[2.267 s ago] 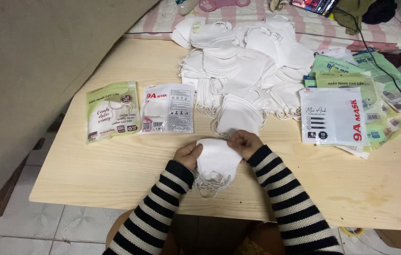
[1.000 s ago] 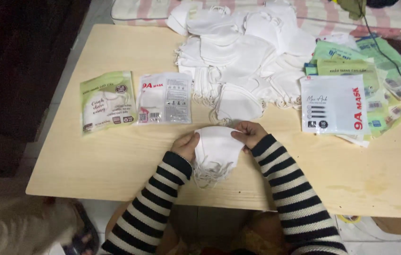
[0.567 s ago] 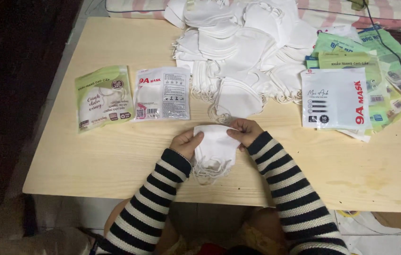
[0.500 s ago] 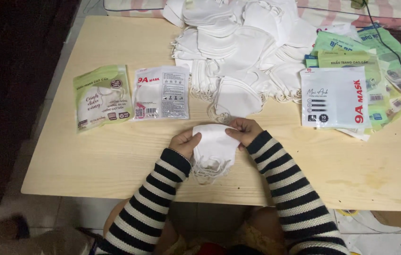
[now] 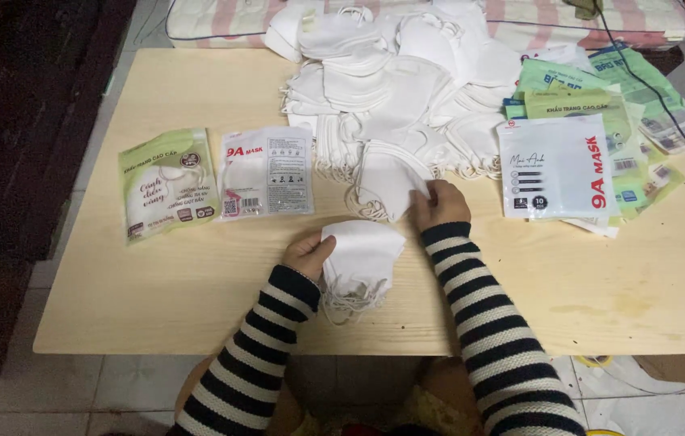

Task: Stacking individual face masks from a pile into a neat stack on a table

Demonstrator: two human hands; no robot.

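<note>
Two hands in the head view, both in striped sleeves. Left hand has its grip closed on the left edge of a small stack of folded white masks, which lies on the counter near its near edge, centre; ear loops trail off the stack's near side. Right hand is further out, grip pinched on the edge of one white mask at the near side of the big loose mask pile covering the far middle of the counter. Left of the pile: a green mask pouch and a white mask pouch, side by side, flat. Right of the right hand: a white pouch lying on top of several green packets.
</note>
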